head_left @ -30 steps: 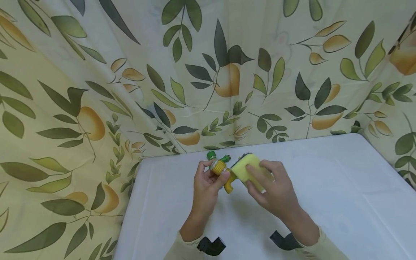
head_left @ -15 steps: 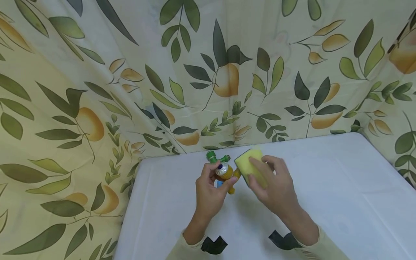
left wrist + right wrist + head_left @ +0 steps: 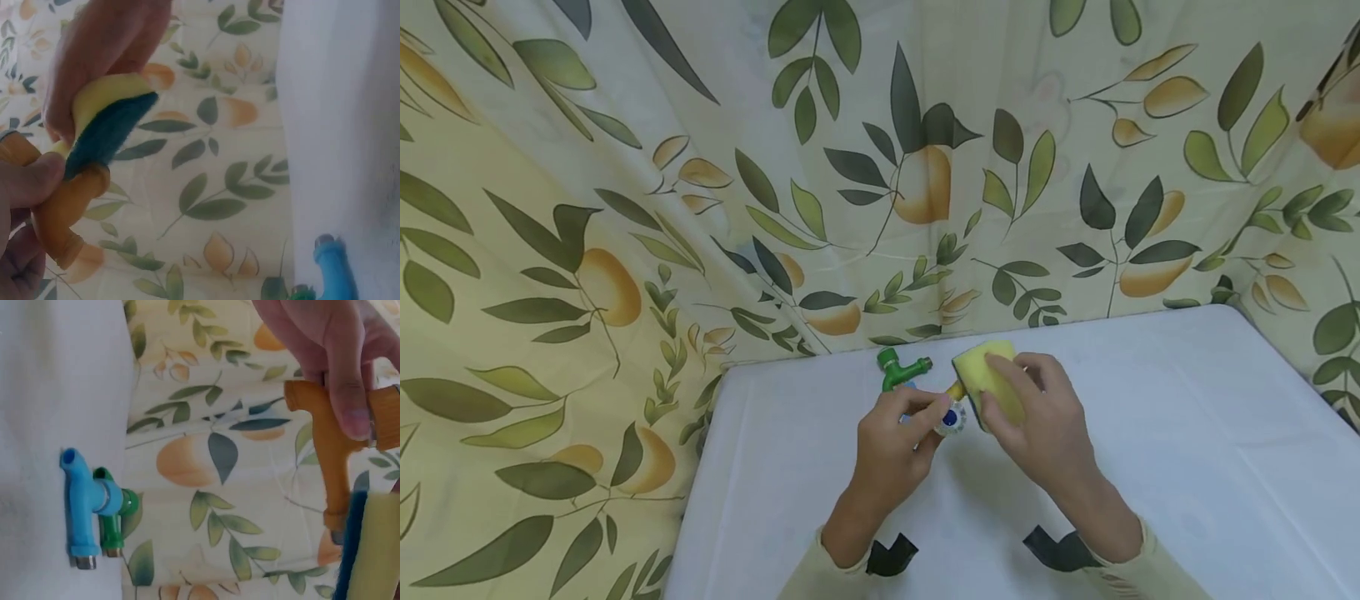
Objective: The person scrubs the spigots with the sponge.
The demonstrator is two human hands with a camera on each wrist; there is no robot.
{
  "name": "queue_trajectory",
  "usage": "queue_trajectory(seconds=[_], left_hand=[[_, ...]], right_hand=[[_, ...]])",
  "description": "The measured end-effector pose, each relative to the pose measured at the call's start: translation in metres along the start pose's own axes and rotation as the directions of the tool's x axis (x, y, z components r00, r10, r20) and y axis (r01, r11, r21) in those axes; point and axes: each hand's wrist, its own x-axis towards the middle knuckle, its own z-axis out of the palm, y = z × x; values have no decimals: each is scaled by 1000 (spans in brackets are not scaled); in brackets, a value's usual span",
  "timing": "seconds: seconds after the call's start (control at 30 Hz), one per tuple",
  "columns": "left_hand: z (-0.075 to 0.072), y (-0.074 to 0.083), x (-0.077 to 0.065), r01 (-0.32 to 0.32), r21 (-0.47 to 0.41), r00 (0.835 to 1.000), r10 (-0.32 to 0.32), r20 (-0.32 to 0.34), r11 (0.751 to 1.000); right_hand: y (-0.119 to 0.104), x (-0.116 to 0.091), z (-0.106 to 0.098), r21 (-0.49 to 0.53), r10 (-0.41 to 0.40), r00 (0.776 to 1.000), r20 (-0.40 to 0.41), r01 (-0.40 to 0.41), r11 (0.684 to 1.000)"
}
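In the head view my left hand (image 3: pixel 891 450) pinches a yellow-orange water tap (image 3: pixel 331 447), its silver knob end with a blue centre facing me. Much of the tap is behind the fingers there; the right wrist view shows its body and threaded metal inlet. My right hand (image 3: pixel 1048 429) grips a yellow sponge (image 3: pixel 988 383) with a dark blue-green scouring side. That scouring side (image 3: pixel 112 134) is against one end of the tap in the left wrist view. Beyond the left hand a green tap (image 3: pixel 901 368) and a blue tap (image 3: pixel 82 509) lie on the table.
A white-covered table (image 3: pixel 1165 417) spreads under both hands. Patterned curtain (image 3: pixel 850 208) with leaves and fruit hangs behind its far edge and along the left side. Dark straps (image 3: pixel 891 557) show at both wrists.
The left hand has turned the yellow-orange tap so its knob now points toward me, and shifted slightly right. The right hand has moved the sponge a little right, staying by the tap.
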Motion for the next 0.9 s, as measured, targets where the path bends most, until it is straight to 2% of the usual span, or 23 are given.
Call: queue_trajectory(seconds=[0.1,0.23,0.33,0.43,0.57,0.67,0.73,0.8,0.87,0.9], left_hand=[[-1,-1,0,-86,75,996,84,29,993],[-2,0,0,-157,141,987,151,51,977],[-2,0,1,-190,167,982,184,50,967],[-3,0,2,-220,189,976,215,44,957],[-4,-1,0,-228,193,974,222,54,954],[-5,-2,0,-182,164,983,175,56,970],[-5,-3,0,-114,107,993,111,32,988],[-4,-4,0,-15,1,1000,15,5,1000],[-4,-6,-1,88,-128,996,-91,-19,988],[-4,-6,-1,142,-191,989,-149,-23,971]], right_hand=[[1,0,0,9,-23,1000,15,23,1000],[3,2,-2,-1,-34,998,44,34,999],[5,3,-3,-16,1,999,55,0,1000],[6,4,-4,1,-20,997,75,20,1000],[9,4,-4,8,22,998,54,-22,1000],[10,2,-3,42,56,996,63,-59,997],[10,0,-3,72,57,996,74,-62,995],[11,-2,-2,93,79,995,66,-85,992],[13,-3,-1,112,105,994,41,-109,988],[14,-4,-1,123,110,993,31,-113,986]])
